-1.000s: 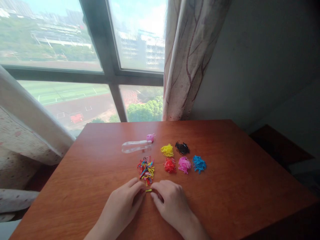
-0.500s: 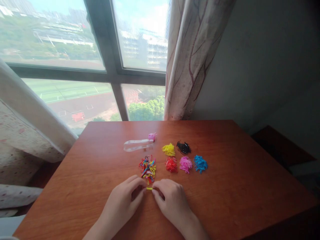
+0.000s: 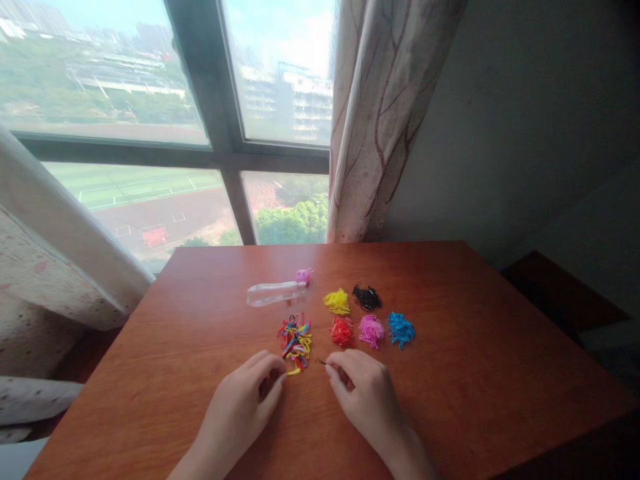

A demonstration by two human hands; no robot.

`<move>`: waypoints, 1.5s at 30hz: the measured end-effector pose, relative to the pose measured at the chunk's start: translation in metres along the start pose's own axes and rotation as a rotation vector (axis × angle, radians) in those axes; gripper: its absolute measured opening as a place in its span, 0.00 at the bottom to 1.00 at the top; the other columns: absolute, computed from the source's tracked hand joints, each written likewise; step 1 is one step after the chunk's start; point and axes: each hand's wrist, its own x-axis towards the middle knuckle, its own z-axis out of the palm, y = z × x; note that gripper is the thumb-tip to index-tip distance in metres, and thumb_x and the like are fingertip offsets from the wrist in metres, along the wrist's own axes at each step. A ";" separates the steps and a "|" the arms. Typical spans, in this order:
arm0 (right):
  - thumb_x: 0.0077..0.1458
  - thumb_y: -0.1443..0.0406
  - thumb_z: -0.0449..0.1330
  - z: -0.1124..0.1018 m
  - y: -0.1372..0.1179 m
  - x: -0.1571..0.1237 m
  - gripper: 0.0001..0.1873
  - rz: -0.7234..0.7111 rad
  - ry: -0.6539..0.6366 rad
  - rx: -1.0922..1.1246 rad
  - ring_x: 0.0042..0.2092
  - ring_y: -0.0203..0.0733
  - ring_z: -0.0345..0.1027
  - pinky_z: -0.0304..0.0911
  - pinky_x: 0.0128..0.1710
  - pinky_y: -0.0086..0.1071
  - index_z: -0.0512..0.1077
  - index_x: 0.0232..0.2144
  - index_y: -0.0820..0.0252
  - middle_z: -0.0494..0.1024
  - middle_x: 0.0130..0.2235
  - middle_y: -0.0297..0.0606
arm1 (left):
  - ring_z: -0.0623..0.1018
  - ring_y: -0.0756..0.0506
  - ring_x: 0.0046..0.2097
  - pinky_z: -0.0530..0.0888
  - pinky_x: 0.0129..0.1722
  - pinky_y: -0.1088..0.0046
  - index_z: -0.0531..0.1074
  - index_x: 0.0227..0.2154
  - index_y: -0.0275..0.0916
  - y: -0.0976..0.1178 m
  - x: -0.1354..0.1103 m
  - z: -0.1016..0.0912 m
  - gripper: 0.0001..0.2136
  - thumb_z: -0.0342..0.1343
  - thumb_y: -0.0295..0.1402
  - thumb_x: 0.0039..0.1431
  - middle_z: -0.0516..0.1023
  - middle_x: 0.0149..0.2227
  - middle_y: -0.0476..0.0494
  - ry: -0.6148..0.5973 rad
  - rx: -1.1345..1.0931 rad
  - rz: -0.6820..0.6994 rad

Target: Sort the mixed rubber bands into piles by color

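Tiny dark sliver [image 3: 321,362] at the right hand [image 3: 364,395] grip, perhaps a band; 2 forearms past the bottom edge.

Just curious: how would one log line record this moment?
left hand: beside mixed band pile | right hand: pinching thin dark band | table: five sorted piles, bottle

Sunlit window [image 3: 150,120], curtain [image 3: 380,113], wooden table [image 3: 500,347]
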 end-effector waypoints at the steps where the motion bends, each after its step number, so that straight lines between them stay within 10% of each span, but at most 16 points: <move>1: 0.61 0.68 0.53 -0.008 0.006 0.004 0.09 0.009 0.034 -0.017 0.30 0.36 0.66 0.54 0.32 0.28 0.71 0.30 0.56 0.73 0.27 0.32 | 0.75 0.49 0.31 0.69 0.32 0.76 0.73 0.32 0.42 0.000 0.000 0.000 0.07 0.50 0.32 0.61 0.76 0.31 0.49 -0.002 0.003 0.002; 9: 0.59 0.64 0.55 -0.063 0.076 0.054 0.09 0.178 0.145 -0.323 0.30 0.38 0.68 0.54 0.30 0.29 0.75 0.33 0.56 0.77 0.29 0.35 | 0.76 0.49 0.32 0.69 0.32 0.77 0.72 0.32 0.43 -0.001 -0.001 0.002 0.07 0.49 0.33 0.62 0.76 0.32 0.49 -0.022 0.034 0.005; 19: 0.57 0.65 0.58 -0.057 0.096 0.087 0.07 0.331 0.060 -0.465 0.28 0.37 0.67 0.46 0.26 0.30 0.76 0.30 0.54 0.76 0.27 0.33 | 0.76 0.48 0.32 0.70 0.32 0.76 0.73 0.32 0.43 0.000 0.000 0.002 0.08 0.49 0.33 0.62 0.77 0.32 0.49 -0.018 0.011 -0.008; 29: 0.58 0.64 0.57 -0.057 0.071 0.066 0.07 0.292 0.119 -0.285 0.28 0.38 0.68 0.53 0.28 0.29 0.76 0.32 0.55 0.76 0.27 0.33 | 0.76 0.48 0.31 0.70 0.32 0.76 0.73 0.33 0.42 0.002 0.001 0.000 0.08 0.49 0.34 0.62 0.78 0.32 0.49 -0.008 0.000 -0.027; 45: 0.56 0.72 0.56 0.023 -0.015 -0.009 0.08 0.068 -0.117 0.041 0.32 0.37 0.68 0.52 0.32 0.29 0.72 0.30 0.55 0.76 0.29 0.31 | 0.75 0.49 0.32 0.68 0.31 0.77 0.73 0.34 0.41 0.024 0.036 -0.022 0.07 0.50 0.32 0.62 0.77 0.33 0.48 0.007 0.152 0.048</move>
